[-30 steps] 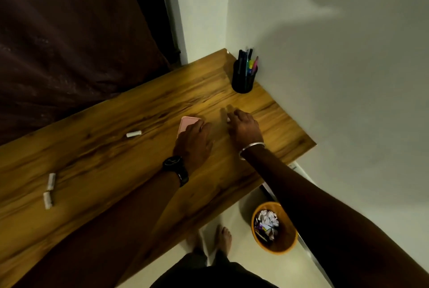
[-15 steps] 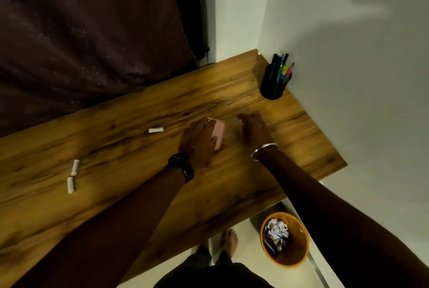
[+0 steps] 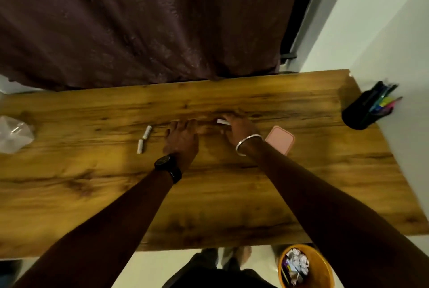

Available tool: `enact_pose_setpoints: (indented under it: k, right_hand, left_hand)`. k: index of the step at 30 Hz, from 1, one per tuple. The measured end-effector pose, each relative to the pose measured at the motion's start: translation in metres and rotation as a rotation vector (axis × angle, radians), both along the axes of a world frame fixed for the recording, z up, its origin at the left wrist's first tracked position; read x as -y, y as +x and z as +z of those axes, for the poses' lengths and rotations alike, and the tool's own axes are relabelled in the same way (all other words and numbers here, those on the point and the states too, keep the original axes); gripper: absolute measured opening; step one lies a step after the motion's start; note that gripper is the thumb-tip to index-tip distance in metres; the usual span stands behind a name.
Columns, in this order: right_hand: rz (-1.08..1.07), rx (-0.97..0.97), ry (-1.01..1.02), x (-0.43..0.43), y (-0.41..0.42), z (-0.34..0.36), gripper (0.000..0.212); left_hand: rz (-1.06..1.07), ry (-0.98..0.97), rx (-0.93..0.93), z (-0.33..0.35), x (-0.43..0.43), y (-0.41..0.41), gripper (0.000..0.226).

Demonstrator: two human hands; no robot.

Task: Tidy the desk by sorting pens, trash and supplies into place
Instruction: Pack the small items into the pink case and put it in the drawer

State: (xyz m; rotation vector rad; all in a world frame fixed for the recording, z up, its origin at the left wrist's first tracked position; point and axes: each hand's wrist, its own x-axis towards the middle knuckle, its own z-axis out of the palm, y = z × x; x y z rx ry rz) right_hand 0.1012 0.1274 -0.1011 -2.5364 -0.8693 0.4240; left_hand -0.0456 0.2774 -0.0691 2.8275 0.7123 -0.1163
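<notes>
Gathering supplies: right hand (image 3: 239, 128) pinches a white stick (image 3: 222, 121), left hand (image 3: 182, 140) lies flat and open (probably next: the two sticks (image 3: 147, 130) at its 9 o'clock).

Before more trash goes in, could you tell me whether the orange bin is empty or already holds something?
Partly filled: the orange bin holds crumpled white paper and colourful scraps, with bare inner wall showing.
</notes>
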Motion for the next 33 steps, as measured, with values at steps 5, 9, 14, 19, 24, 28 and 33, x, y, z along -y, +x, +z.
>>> enact_pose_setpoints:
  k: [5, 9, 14, 19, 24, 28, 33]
  right_hand:
    - [-0.005, 0.045, -0.022, -0.023, -0.001, -0.005, 0.022]
    - [0.008, 0.051, -0.044, -0.032, -0.008, -0.007, 0.022]
    - [0.009, 0.000, 0.050, -0.046, -0.028, -0.010, 0.047]
    - [0.024, -0.054, 0.122, -0.055, -0.041, -0.011, 0.031]
    - [0.012, -0.065, 0.137, -0.059, -0.052, -0.012, 0.030]
    - [0.010, -0.119, 0.127, -0.066, -0.059, -0.009, 0.031]
    - [-0.034, -0.063, 0.298, -0.082, -0.075, -0.002, 0.020]
  left_hand:
    - [0.094, 0.036, 0.009, -0.003, -0.047, -0.028, 0.046]
    - [0.241, 0.020, 0.024, -0.015, -0.082, -0.044, 0.047]
    - [0.384, 0.010, 0.047, -0.033, -0.111, -0.056, 0.055]
    - [0.377, -0.046, 0.018, -0.048, -0.129, -0.057, 0.058]
    - [0.249, -0.116, -0.002, -0.060, -0.137, -0.058, 0.050]
    - [0.257, -0.175, -0.014, -0.053, -0.137, -0.060, 0.050]
    - [0.177, -0.215, 0.117, -0.045, -0.135, -0.080, 0.030]
